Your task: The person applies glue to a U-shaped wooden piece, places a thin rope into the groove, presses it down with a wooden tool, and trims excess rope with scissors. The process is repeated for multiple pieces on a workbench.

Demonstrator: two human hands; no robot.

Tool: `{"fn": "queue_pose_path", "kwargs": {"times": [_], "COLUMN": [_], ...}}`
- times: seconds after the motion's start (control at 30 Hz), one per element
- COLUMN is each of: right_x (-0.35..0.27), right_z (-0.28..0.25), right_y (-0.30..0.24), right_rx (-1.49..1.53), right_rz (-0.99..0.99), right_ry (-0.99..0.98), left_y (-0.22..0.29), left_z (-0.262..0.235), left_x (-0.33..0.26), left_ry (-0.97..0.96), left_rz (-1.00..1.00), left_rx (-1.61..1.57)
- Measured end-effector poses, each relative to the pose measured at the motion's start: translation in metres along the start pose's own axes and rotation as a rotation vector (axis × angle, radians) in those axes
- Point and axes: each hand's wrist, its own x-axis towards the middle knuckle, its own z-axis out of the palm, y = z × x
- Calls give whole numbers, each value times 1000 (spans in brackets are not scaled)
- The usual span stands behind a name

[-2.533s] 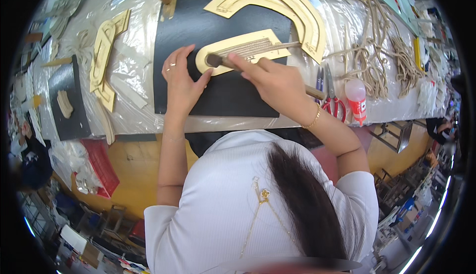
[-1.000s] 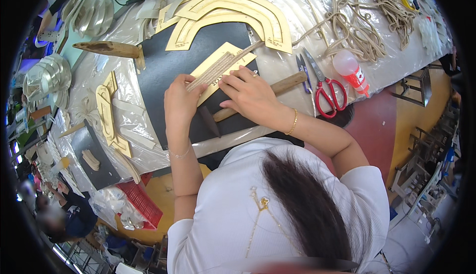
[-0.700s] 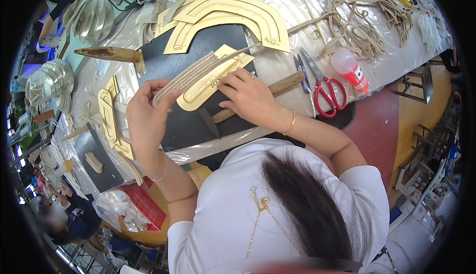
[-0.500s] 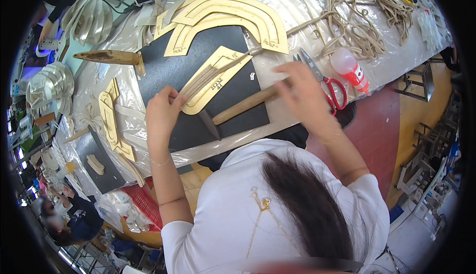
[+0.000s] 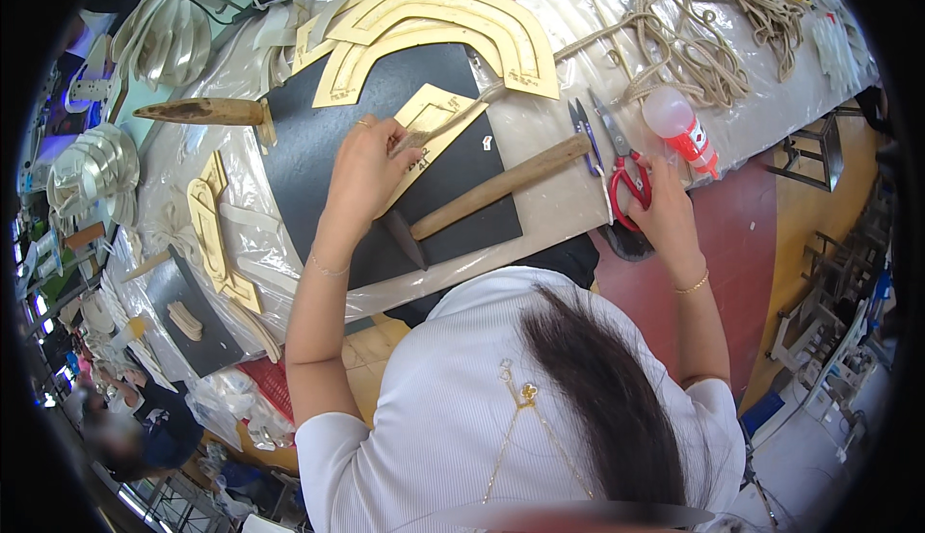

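Observation:
My left hand (image 5: pixel 371 162) is closed over a beige cord (image 5: pixel 451 126), its fingertips pinching it above a pale yellow template board (image 5: pixel 436 153) with a slot. The hand hides most of the cord laid on that board. The cord's tail runs up to the right, past the board's corner. My right hand (image 5: pixel 665 203) is at the table's front edge, its fingers curled around the red handles of scissors (image 5: pixel 626 184), which lie with blades pointing away. A hammer (image 5: pixel 506 189) with a wooden handle rests between my hands on a black mat (image 5: pixel 303 181).
Blue snips (image 5: pixel 585 133) lie beside the scissors. A red-labelled bottle (image 5: pixel 682 130) stands to their right. Curved template boards (image 5: pixel 434 3) are stacked at the far side. Tangled cord (image 5: pixel 689 41) covers the far right. A pointed wooden piece (image 5: pixel 202 111) sits left, and another person (image 5: pixel 159 422) is at lower left.
My left hand has moved up and right over the cord on the board. My right hand has gone from the hammer's handle end rightward and down to the scissors' handles.

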Motion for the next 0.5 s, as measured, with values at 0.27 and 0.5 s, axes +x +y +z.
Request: {"fn": "queue_pose_path", "kwargs": {"times": [0.27, 0.5], "right_x": [-12, -25], "right_z": [-71, -24], "right_y": [23, -15], "right_rx": [591, 1100], "right_rz": [291, 97], "right_ry": [-80, -515], "left_y": [2, 24], "left_z": [-16, -16], "left_x": [15, 11], "left_ry": [-392, -556], "left_rz": [-164, -403], "left_rx": [-730, -1093]}}
